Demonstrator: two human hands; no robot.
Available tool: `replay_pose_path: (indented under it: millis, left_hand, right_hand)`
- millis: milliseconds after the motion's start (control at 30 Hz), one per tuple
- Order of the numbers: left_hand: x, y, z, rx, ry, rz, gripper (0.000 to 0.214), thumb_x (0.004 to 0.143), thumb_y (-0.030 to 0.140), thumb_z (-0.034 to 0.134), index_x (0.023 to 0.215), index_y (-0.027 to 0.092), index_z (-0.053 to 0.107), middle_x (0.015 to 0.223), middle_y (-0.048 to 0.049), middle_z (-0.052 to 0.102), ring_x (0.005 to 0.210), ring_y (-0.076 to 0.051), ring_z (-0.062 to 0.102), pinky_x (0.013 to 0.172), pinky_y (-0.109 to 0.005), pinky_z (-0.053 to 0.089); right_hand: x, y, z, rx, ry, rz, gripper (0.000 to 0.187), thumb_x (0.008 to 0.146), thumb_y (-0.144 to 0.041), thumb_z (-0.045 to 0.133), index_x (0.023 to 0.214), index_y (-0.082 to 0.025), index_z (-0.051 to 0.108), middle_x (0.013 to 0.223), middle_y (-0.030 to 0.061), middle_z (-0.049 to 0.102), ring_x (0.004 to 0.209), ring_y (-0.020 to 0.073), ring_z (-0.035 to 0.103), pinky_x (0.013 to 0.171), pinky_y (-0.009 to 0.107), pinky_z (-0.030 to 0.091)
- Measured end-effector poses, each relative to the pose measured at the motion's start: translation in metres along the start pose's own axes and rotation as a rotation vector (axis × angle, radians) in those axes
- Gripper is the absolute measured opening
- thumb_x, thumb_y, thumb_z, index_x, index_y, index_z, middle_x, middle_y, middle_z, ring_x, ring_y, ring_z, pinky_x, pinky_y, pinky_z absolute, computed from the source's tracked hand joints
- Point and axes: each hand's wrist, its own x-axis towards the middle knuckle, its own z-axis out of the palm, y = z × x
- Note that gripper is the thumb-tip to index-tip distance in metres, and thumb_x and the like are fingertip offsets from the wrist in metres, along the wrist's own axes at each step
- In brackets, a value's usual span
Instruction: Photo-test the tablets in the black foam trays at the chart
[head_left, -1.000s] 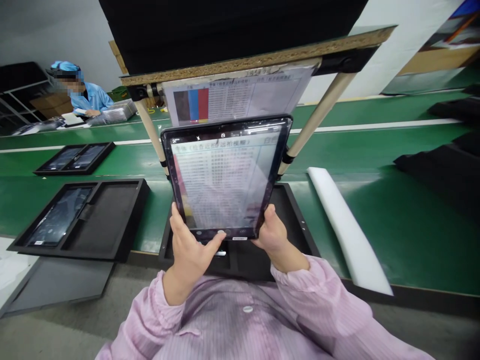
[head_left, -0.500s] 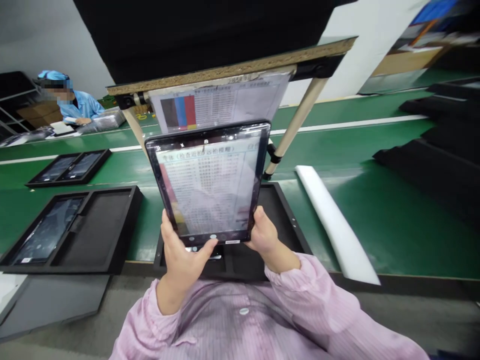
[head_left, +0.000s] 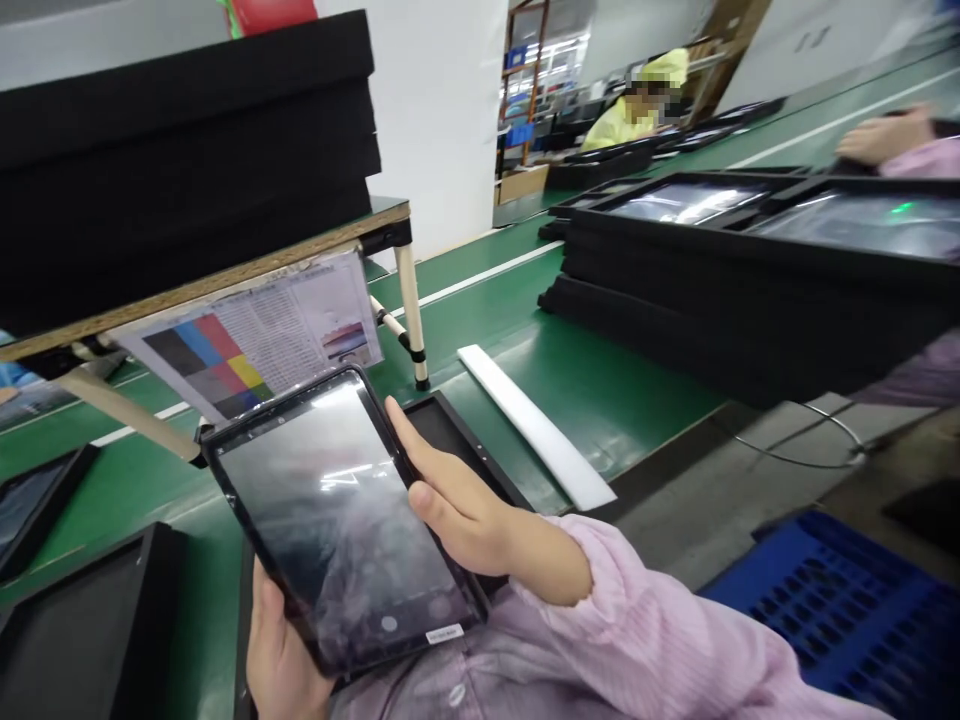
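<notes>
A black-framed tablet [head_left: 337, 530] is between my two hands, tilted, its screen facing me. Most of the screen is grey and hazy with bright lamp reflections, and a small white label sits on its lower edge. My left hand [head_left: 281, 650] grips the lower left side, thumb at the frame and the other fingers mostly hidden. Along the right edge lies my right hand [head_left: 469, 515], closed on the side of the tablet. Just beyond the tablet hangs a printed test chart [head_left: 247, 340] with colour blocks and text. A black foam tray [head_left: 442, 440] is partly hidden underneath.
A shelf [head_left: 225, 290] carries stacked black trays [head_left: 187, 170]. A white foam strip [head_left: 536, 425] lies on the green bench [head_left: 480, 300]. At right are piled trays with tablets [head_left: 712, 290], a blue crate [head_left: 847, 620] and another person's hand [head_left: 885, 140]. A person in yellow [head_left: 622, 125] sits farther back.
My view has swung right. The tablet has turned and dropped lower, away from facing the chart; its screen went from showing chart text to grey haze. My right hand has shifted up its edge.
</notes>
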Motion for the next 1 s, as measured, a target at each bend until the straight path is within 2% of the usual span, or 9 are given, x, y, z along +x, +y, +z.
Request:
replay_pose_path:
  millis: [100, 233, 367, 500, 600, 700, 767, 867, 1000]
  left_hand:
    - [0.001, -0.01, 0.001, 0.034, -0.017, -0.036, 0.054, 0.092, 0.051, 0.059, 0.145, 0.042, 0.051, 0.135, 0.0003, 0.068, 0.117, -0.024, 0.067, 0.101, -0.037, 0.054]
    - [-0.002, -0.015, 0.009, 0.117, 0.004, -0.04, 0.061, 0.088, 0.053, 0.065, 0.146, 0.043, 0.049, 0.135, 0.0001, 0.067, 0.12, -0.025, 0.065, 0.103, -0.039, 0.053]
    - [-0.005, -0.02, 0.033, 0.115, 0.099, -0.109, 0.056, 0.089, 0.045, 0.068, 0.143, 0.038, 0.054, 0.133, -0.0012, 0.068, 0.123, -0.023, 0.064, 0.101, -0.035, 0.053]
    - [0.0, -0.037, 0.056, 0.056, 0.062, -0.403, 0.053, 0.093, 0.035, 0.064, 0.144, 0.036, 0.052, 0.133, -0.0043, 0.068, 0.116, -0.024, 0.067, 0.104, -0.042, 0.052]
    - [0.007, -0.059, 0.067, 0.029, 0.018, -0.535, 0.056, 0.096, 0.031, 0.06, 0.149, 0.034, 0.046, 0.136, -0.0053, 0.066, 0.12, -0.024, 0.066, 0.108, -0.045, 0.049]
    - [0.012, -0.081, 0.071, 0.017, -0.08, -0.578, 0.054, 0.098, 0.03, 0.054, 0.151, 0.029, 0.044, 0.146, -0.0068, 0.059, 0.132, -0.024, 0.057, 0.115, -0.045, 0.041]
    - [0.012, -0.086, 0.066, 0.098, -0.115, -0.495, 0.054, 0.099, 0.034, 0.053, 0.152, 0.029, 0.043, 0.155, -0.0066, 0.049, 0.142, -0.022, 0.046, 0.121, -0.041, 0.032]
    - [0.007, -0.076, 0.044, 0.353, -0.187, -0.21, 0.057, 0.101, 0.043, 0.05, 0.155, 0.036, 0.035, 0.166, -0.002, 0.031, 0.151, -0.02, 0.03, 0.125, -0.039, 0.021]
    - [0.004, -0.039, -0.003, 0.832, -0.216, 0.197, 0.05, 0.102, 0.042, 0.047, 0.151, 0.037, 0.041, 0.159, -0.0069, 0.035, 0.144, -0.024, 0.039, 0.122, -0.048, 0.028]
  right_hand:
    - [0.004, 0.0, -0.012, -0.096, 0.05, -0.013, 0.07, 0.107, -0.05, 0.031, 0.163, -0.024, -0.001, 0.166, 0.0059, 0.023, 0.151, 0.0204, 0.03, 0.122, 0.038, 0.032]
    - [0.0, 0.009, -0.022, -0.199, 0.097, 0.009, 0.067, 0.107, -0.048, 0.033, 0.164, -0.026, 0.005, 0.163, 0.0054, 0.03, 0.145, 0.0217, 0.041, 0.119, 0.039, 0.037]
    - [-0.009, 0.036, -0.033, -0.202, 0.071, 0.218, 0.076, 0.102, -0.063, 0.033, 0.164, -0.027, 0.009, 0.165, 0.0056, 0.027, 0.149, 0.0265, 0.035, 0.122, 0.045, 0.032]
    - [-0.026, 0.073, -0.041, -0.204, 0.307, 0.491, 0.088, 0.097, -0.074, 0.028, 0.163, -0.025, -0.004, 0.166, 0.0115, 0.025, 0.145, 0.03, 0.041, 0.12, 0.055, 0.031]
    - [-0.044, 0.092, -0.045, -0.247, 0.364, 0.578, 0.082, 0.097, -0.073, 0.03, 0.163, -0.025, 0.021, 0.159, 0.0125, 0.04, 0.139, 0.0297, 0.048, 0.118, 0.053, 0.035]
    - [-0.059, 0.1, -0.046, -0.296, 0.236, 0.569, 0.065, 0.099, -0.068, 0.035, 0.144, -0.027, 0.058, 0.145, 0.0103, 0.056, 0.135, 0.0283, 0.052, 0.118, 0.051, 0.037]
    - [-0.066, 0.101, -0.042, -0.36, 0.102, 0.592, 0.054, 0.101, -0.061, 0.037, 0.131, -0.029, 0.068, 0.139, 0.0096, 0.06, 0.132, 0.0287, 0.054, 0.114, 0.054, 0.039]
    - [-0.07, 0.099, -0.031, -0.562, -0.126, 0.594, 0.042, 0.102, -0.051, 0.04, 0.12, -0.035, 0.075, 0.143, 0.0086, 0.057, 0.135, 0.0346, 0.048, 0.106, 0.064, 0.04]
    - [-0.07, 0.102, -0.012, -0.794, -0.318, 0.459, 0.033, 0.101, -0.042, 0.05, 0.125, -0.037, 0.071, 0.154, 0.0082, 0.046, 0.142, 0.0395, 0.036, 0.103, 0.065, 0.036]
